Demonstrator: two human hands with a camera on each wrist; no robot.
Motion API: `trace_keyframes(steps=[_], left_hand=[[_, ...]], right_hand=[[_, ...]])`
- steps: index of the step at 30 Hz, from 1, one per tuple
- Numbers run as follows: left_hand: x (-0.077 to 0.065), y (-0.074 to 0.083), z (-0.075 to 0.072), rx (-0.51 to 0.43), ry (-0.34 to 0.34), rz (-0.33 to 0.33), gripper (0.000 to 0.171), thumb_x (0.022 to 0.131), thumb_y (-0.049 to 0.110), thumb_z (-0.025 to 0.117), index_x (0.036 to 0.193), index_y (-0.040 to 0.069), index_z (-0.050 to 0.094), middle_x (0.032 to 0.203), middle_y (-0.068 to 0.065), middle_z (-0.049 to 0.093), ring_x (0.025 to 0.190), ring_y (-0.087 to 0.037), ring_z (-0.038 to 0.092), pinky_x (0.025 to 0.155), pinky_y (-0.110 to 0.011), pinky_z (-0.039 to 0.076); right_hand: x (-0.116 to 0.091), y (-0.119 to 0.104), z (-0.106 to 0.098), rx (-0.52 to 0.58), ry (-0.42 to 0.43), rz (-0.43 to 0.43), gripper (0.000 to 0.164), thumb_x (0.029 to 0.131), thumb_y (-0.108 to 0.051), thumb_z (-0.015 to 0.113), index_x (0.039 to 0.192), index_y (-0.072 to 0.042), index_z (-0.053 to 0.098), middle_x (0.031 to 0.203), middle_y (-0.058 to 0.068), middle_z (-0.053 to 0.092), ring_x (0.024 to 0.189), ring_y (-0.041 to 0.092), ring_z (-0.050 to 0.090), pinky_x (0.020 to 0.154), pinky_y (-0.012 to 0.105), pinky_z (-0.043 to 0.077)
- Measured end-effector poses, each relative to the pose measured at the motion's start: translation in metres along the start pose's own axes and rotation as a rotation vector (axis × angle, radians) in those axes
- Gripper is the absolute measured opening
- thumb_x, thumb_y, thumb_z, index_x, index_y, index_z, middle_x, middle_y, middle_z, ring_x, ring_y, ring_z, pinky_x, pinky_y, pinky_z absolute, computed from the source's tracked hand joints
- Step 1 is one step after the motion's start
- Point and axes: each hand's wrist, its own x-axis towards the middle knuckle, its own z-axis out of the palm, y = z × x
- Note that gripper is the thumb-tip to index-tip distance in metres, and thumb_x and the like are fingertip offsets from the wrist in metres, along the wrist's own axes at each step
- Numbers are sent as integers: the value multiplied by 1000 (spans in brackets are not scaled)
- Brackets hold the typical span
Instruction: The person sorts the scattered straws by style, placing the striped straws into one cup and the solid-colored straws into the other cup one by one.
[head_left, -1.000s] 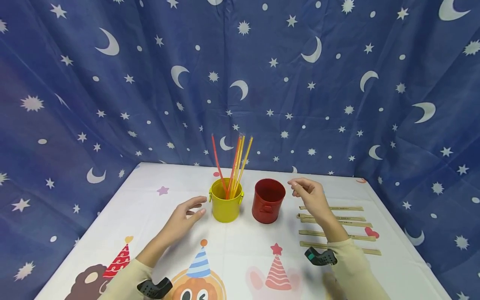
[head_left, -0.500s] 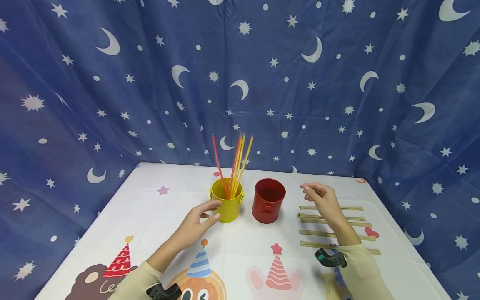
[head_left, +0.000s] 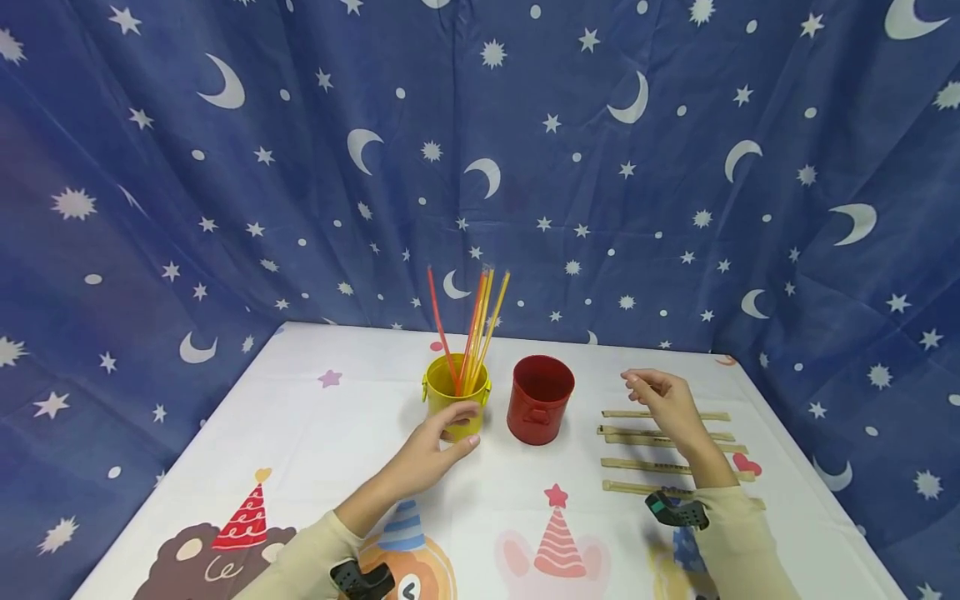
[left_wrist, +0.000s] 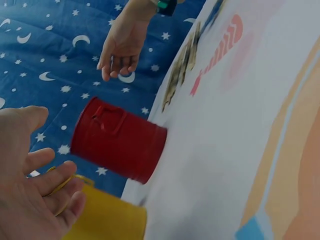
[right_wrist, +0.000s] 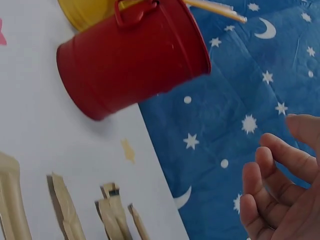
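Note:
My left hand (head_left: 431, 454) hovers in front of a small yellow bucket (head_left: 437, 400) and partly covers it. Its thumb and fingers are apart with nothing between them. Red and yellow thin sticks (head_left: 491, 329) with clear tips lean upright inside that bucket. Beside it stands a small red bucket (head_left: 536, 419), whose visible inside holds nothing. On the right, my right hand (head_left: 671, 408) is raised over several long, thin brown paper packets (head_left: 645, 465). In the right wrist view the fingers (right_wrist: 280, 185) of that hand are loosely bent and hold nothing.
The packets lie roughly parallel on a white tablecloth (head_left: 360, 433) printed with party-hat animals. Behind the table hangs a blue curtain (head_left: 315, 167) with moons and stars. The table's back edge runs close behind both buckets.
My left hand has moved right, from left of the yellow bucket to in front of it. My right hand has drawn right, away from the red bucket. The buckets stay put.

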Motion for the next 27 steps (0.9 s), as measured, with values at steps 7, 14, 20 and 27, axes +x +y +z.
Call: trace_keyframes(steps=[7,14,20,27], left_hand=[[11,-3,23,-25,-43,-41,59,99,28,64,152,17,41,153,-9,49,142,-33,45,111,-57,45],[22,-8,45,-1,-61,-94,74,98,33,64,159,19,24,161,-16,35,147,-37,39,118,-58,39],[35,-14,61,64,-23,-146,85,95,37,66,162,18,17,167,-11,25,152,-33,32,124,-58,30],[50,-19,76,44,3,-188,95,92,42,68,164,18,9,171,-6,16,158,-31,16,125,-62,22]], right_hand=[[7,15,-5,-74,-2,41,45,105,-32,56,129,6,64,99,-22,63,88,2,61,80,13,49],[12,25,-6,-150,18,54,45,104,-32,56,129,5,65,116,15,70,86,-4,57,74,20,49],[16,31,-14,-175,38,33,40,104,-25,57,124,9,66,93,6,66,80,1,53,67,19,45],[17,43,-19,-221,49,87,42,105,-27,55,126,9,65,102,16,68,82,-2,52,71,16,45]])
